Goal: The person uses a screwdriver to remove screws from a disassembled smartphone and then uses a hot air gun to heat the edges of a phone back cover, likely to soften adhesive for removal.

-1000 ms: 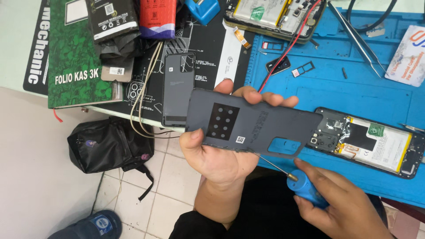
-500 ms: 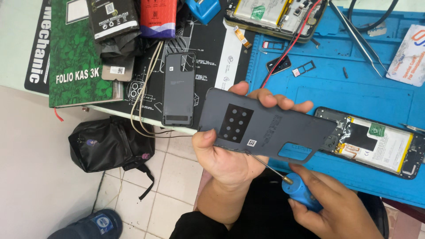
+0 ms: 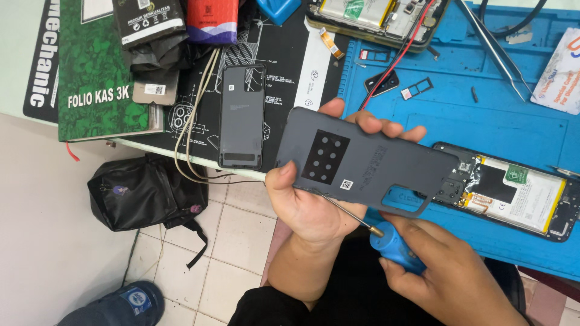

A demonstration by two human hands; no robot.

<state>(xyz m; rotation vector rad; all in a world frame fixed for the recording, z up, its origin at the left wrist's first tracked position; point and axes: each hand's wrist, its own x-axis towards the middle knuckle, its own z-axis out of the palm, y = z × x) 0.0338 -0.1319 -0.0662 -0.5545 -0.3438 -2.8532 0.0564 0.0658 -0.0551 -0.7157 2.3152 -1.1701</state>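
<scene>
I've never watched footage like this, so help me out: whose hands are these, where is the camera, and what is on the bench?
The camera sits on a person's head and looks down at their own two hands. The left hand grips a grey phone back cover, inner side up. The right hand holds a blue-handled screwdriver, its tip at the cover's lower edge. On the blue work mat lies an opened phone with its battery showing. Nearby lie a second back cover, tweezers and a green book.

Grey back cover, blue-handled screwdriver
</scene>
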